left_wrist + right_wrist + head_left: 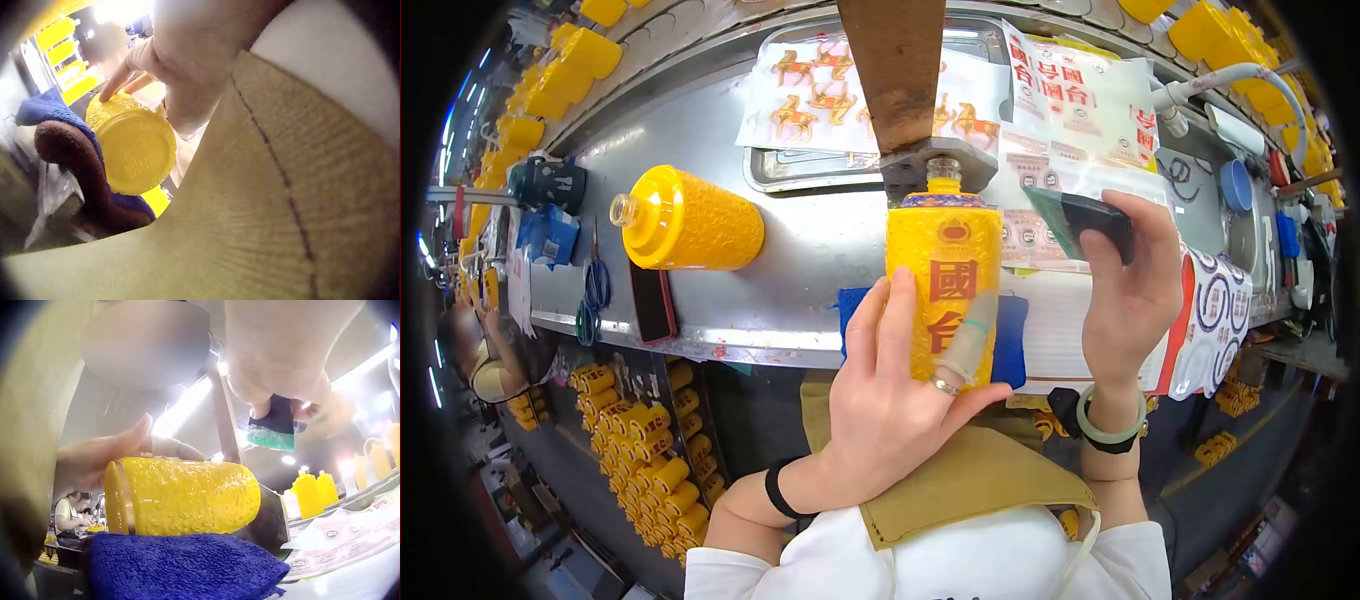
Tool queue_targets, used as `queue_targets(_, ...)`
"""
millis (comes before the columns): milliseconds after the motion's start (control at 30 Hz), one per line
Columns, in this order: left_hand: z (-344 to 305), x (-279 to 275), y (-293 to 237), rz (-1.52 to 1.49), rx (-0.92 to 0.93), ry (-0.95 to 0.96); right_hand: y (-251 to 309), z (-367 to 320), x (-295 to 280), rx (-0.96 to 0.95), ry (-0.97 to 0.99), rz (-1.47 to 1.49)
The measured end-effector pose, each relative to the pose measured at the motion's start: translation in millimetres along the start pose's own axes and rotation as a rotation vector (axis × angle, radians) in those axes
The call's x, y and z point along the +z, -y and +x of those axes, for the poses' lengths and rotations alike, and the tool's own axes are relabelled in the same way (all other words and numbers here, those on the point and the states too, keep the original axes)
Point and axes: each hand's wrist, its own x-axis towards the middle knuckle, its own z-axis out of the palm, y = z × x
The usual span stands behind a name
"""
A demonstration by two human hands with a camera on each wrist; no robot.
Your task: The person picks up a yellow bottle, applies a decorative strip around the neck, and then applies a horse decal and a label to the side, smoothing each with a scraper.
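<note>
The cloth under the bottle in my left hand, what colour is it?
The cloth is deep blue, shown best in the right wrist view.

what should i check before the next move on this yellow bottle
1. Left-hand grip wraps the yellow bottle: ok.
2. Bottle lies on the blue towel: ok.
3. Bottle neck seated in the metal bracket: cannot tell; it sits right at the bracket, but contact is not visible.
4. Right-hand grip holds the dark pad, clear of the bottle: ok.
5. Red label flat and straight: cannot tell; the thumb covers part of it.
</note>
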Motion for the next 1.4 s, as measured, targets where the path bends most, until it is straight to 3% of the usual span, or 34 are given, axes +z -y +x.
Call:
queue_targets(200, -10.8, 8.8, 13.3, -0.168, -0.031, -0.102, -2.4, -12.8, -3.5, 0.102, -0.014, 0.049)
queue_targets(533, 0.9, -4.9, 5.8, -0.037, 0.001, 0.009, 2.7, -24.2, 1.5, 0.256, -0.023, 0.116)
queue_targets(733, 11.3, -4.0, 1.7, -0.008, -0.053, 0.022, 4.9, -25.4, 1.8, 0.236, 0.006, 0.12)
queue_targets(933, 1.4, 7.6, 10.4, -0.047, -0.033, -0.145, 1.8, -26.8, -0.2, 0.259, -0.01, 0.123)
queue_targets(1133, 14.1, -5.2, 0.9, 0.058, -0.015, 0.008, 0.6, -30.9, 1.2, 0.29, -0.004, 0.127)
queue_targets(1400, 6.6, 2.1, 8.8, -0.044, -0.031, -0.137, -0.5, -32.8, -2.4, 0.309, -0.012, 0.131)
